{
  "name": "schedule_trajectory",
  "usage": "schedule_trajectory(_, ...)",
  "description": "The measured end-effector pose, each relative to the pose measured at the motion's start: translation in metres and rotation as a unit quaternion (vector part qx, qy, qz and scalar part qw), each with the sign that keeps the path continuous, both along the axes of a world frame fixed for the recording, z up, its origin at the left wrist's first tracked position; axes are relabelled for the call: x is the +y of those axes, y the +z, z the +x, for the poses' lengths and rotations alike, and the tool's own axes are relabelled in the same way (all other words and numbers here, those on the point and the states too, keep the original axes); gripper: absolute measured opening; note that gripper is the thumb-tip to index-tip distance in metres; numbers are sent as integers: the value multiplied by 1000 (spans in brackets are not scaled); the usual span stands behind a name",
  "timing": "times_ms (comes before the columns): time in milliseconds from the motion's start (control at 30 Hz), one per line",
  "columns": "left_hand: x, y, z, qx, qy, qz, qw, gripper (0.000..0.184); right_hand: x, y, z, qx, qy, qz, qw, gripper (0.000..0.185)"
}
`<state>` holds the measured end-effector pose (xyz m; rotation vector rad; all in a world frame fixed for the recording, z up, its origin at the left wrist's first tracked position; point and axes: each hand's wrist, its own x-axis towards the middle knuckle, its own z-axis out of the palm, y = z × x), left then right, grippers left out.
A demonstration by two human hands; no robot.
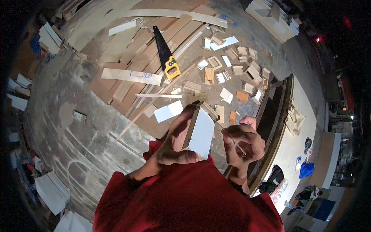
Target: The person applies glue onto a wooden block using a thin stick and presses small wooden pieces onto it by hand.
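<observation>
My left hand is wrapped around a small wooden box with a white face, thumb along its lower edge and fingers behind its left side. The box is tilted, and a raised wooden strip shows at its top end. Just to the right, apart from the box, my right hand is curled with thumb and forefinger pinched together. Whatever lies in that pinch is too small to make out. Beyond my hands, a handsaw with a yellow handle and dark blade rests on wooden boards.
Several small wooden frames and boxes lie scattered ahead on the floor. A white panel piece is near my left hand. On my right runs a long pale table with a dark edge, bearing a cloth bag and a blue item.
</observation>
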<state>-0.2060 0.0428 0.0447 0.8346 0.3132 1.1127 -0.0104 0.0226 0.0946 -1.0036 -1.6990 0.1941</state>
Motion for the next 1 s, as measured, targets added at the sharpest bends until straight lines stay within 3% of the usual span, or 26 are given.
schedule_trajectory(200, -1, -7, 6, 11, 15, 4, 1000, 110, -4, -6, 12, 22, 18, -16, 999, 16)
schedule_trajectory(300, 6, -5, 13, -44, -7, 18, 999, 109, -4, -6, 11, 63, 24, -21, 998, 16)
schedule_trajectory(800, 6, -13, 0, 47, 18, 41, 998, 109, 19, -12, 18, -47, 93, -16, 994, 13)
schedule_trajectory(1000, 6, -9, -6, 58, 10, 29, 998, 110, 18, -13, 14, -28, 86, -2, 996, 14)
